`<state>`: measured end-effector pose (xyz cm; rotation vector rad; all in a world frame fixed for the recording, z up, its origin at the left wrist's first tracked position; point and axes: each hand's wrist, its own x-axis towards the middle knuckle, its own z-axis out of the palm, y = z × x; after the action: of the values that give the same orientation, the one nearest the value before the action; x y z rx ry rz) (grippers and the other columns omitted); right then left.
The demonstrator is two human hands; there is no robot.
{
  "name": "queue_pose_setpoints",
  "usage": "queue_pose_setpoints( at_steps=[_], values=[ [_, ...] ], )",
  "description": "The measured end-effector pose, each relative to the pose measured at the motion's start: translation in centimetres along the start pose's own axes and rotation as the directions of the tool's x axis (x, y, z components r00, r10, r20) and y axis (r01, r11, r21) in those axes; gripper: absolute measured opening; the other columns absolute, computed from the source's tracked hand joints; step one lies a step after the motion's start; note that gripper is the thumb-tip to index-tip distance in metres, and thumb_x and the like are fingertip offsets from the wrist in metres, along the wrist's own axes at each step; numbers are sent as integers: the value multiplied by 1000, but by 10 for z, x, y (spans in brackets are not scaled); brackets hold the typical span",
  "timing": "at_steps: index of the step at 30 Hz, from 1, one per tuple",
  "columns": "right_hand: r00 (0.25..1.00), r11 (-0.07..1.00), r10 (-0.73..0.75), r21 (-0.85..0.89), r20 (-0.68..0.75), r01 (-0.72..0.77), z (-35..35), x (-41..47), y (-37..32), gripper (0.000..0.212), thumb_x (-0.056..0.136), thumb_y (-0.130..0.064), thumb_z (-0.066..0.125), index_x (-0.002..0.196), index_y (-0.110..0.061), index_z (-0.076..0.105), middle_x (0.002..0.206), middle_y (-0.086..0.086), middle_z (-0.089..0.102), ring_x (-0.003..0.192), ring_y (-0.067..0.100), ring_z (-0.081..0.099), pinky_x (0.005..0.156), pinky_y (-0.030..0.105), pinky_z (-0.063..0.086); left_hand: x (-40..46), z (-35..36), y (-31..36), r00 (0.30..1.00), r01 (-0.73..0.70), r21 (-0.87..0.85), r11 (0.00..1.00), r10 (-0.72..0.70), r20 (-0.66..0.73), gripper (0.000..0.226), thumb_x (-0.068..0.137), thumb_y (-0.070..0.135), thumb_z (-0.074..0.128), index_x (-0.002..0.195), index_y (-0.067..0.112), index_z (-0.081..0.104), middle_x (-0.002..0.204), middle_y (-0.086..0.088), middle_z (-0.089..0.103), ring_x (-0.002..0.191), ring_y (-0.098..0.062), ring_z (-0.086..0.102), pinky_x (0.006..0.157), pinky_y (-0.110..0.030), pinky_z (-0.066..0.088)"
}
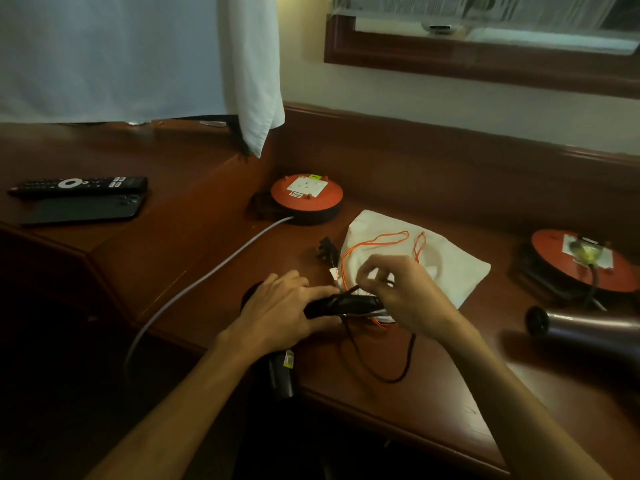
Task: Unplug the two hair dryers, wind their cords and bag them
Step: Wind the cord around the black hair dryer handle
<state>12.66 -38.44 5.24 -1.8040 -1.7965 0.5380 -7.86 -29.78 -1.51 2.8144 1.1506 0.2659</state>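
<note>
Left hand (pixel 277 306) clamps down on a black hair dryer (pixel 341 303) at the desk's front, fingers wrapped over its body; part of the dryer's dark handle pokes out below the wrist past the desk edge. Right hand (pixel 405 289) sits just right of it, fingertips pinched on the gathered mouth of a white drawstring bag (pixel 433 244), palm touching the dryer's end. Bag lies flat beyond the right hand, orange drawstring (pixel 377 242) looped on top. Black cord (pixel 398 372) trails in a loose loop toward the person from under both hands, near the desk's front edge; its black plug (pixel 327 247) lies just beyond the left fingers, touching the bag's left edge. Second hair dryer (pixel 585 329), brownish metallic, lies far right of the right hand, its cord running into the right orange extension reel (pixel 585 261), apparently plugged in. Left orange extension reel (pixel 306 197) stands beyond both hands by the back rail, socket empty, grey cable (pixel 207 278) running from it past the left hand and off the desk (pixel 433 403) edge. Raised shelf far left of the left hand carries a remote (pixel 78 185) and a phone (pixel 83 209), touching. Open desk between bag and right reel, and in front of the right forearm. Count: two dryers, two reels, one bag, one remote, one phone.
</note>
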Motion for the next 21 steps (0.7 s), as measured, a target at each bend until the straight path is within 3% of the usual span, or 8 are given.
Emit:
queue_pose_setpoints(
  at_steps=[2, 6, 9, 12, 15, 18, 21],
  values=[
    [996, 983, -84, -158, 37, 89, -6, 22, 0, 4, 94, -17, 69, 93, -17, 72, 94, -3, 64, 86, 15, 60, 71, 34, 52, 0, -2, 1, 999, -31, 10, 999, 31, 22, 72, 86, 84, 37, 148, 47, 40, 94, 15, 47, 98, -9, 44, 84, -33, 35],
    [993, 936, -49, -342, 105, 83, -17, 61, 13, 40, 77, -51, 79, 78, -12, 69, 73, -1, 61, 70, 17, 56, 62, 39, 47, -7, -7, -1, 998, -56, -103, 993, 55, -14, 85, 86, 80, 45, 156, 37, 26, 105, 14, 47, 95, -6, 42, 93, -30, 40],
    [968, 972, -38, -217, 250, 94, -7, 75, 29, 45, 78, -52, 76, 74, -8, 73, 63, 3, 60, 58, 15, 50, 56, 36, 38, -14, -1, -9, 987, -123, -233, 965, 93, -134, 85, 87, 79, 47, 158, 43, 20, 93, 16, 46, 85, -1, 41, 81, -22, 40],
    [939, 987, -162, 70, 302, 148, 9, 68, 40, 38, 89, -34, 69, 78, 3, 70, 62, 12, 57, 55, 15, 49, 52, 24, 38, -18, 5, -19, 971, -138, -381, 914, 49, -234, 66, 90, 74, 48, 150, 51, 35, 90, 16, 52, 86, -3, 44, 74, -24, 43],
    [953, 955, -58, 296, 296, -33, 26, 42, 33, 23, 102, -24, 57, 102, -5, 71, 68, 18, 50, 58, 29, 45, 49, 30, 38, -16, 2, -30, 942, -87, -590, 803, -127, -311, 55, 87, 69, 57, 139, 51, 52, 84, 18, 56, 86, -8, 51, 72, -28, 44],
    [968, 964, -63, 267, 242, -4, 50, 25, 16, 25, 106, -22, 49, 114, -7, 68, 63, 9, 48, 50, 19, 45, 46, 25, 37, -11, -5, -32, 918, 5, -661, 750, -265, -294, 52, 83, 70, 62, 132, 56, 56, 91, 16, 65, 91, -8, 57, 76, -29, 50],
    [977, 988, -42, 156, 211, 9, 60, 18, 3, 23, 105, -13, 47, 105, 2, 64, 68, 1, 54, 53, 6, 47, 55, 27, 39, -6, -11, -23, 920, 78, -638, 766, -301, -250, 49, 82, 65, 65, 129, 52, 61, 96, 10, 67, 92, -6, 58, 79, -30, 53]
  ],
)
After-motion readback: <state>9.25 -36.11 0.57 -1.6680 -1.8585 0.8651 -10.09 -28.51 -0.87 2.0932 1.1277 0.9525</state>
